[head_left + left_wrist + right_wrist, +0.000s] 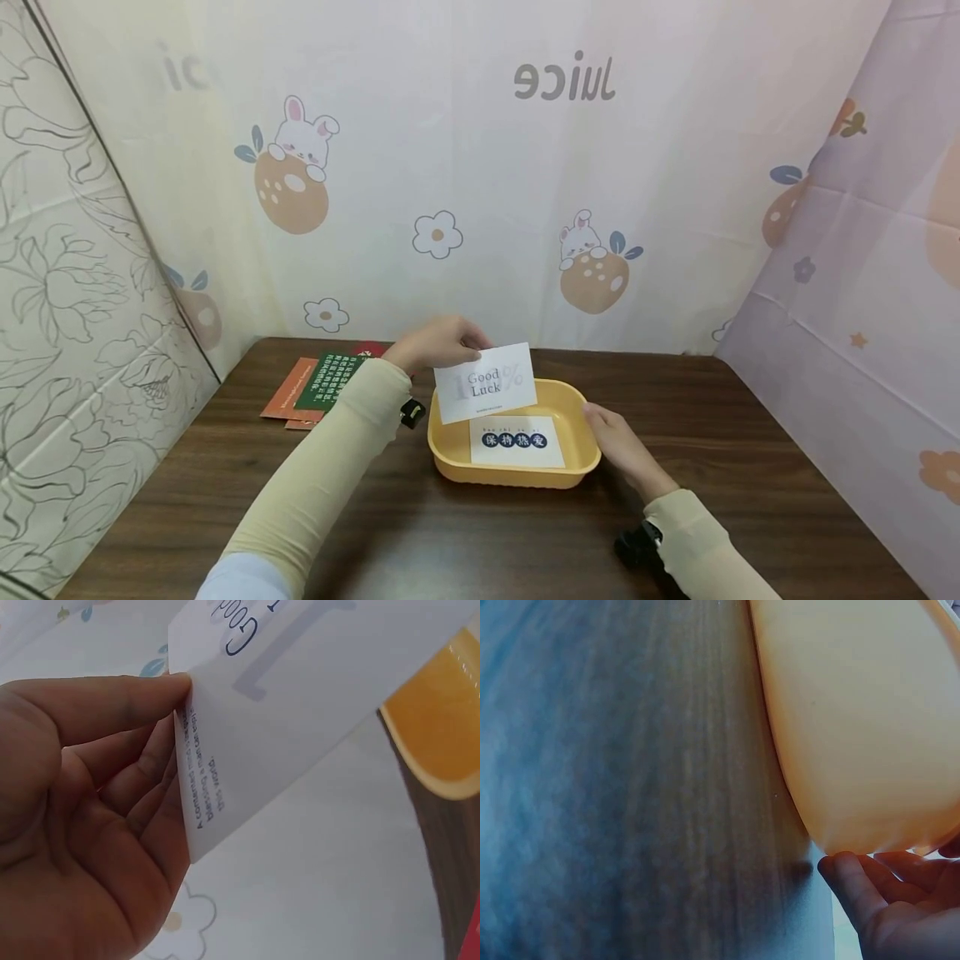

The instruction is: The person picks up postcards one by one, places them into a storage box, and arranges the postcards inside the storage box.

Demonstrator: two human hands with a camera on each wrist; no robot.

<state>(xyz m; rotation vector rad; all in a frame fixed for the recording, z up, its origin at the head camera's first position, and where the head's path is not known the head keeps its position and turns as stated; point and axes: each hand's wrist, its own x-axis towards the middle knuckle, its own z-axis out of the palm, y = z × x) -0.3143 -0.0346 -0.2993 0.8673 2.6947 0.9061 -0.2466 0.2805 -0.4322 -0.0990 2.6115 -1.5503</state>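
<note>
Between the thumb and fingers of my left hand [438, 343] a white card [486, 385] reading "Good Luck" is pinched by its edge. It hangs tilted over the back left of a yellow plastic basin [506, 477]. The left wrist view shows the thumb on the printed face of the card [300, 682], fingers behind it. Inside the basin lies another white card [517, 450] with dark blue round characters. My right hand [621, 442] grips the basin's right side; in the right wrist view its fingertips [847, 862] touch the outer wall.
Left of the basin, several cards lie overlapped on the dark wooden table [720, 450]: an orange card [288, 396], a green card [330, 379] and a red one [371, 348], partly hidden by the left arm. A patterned curtain [465, 167] hangs behind the table.
</note>
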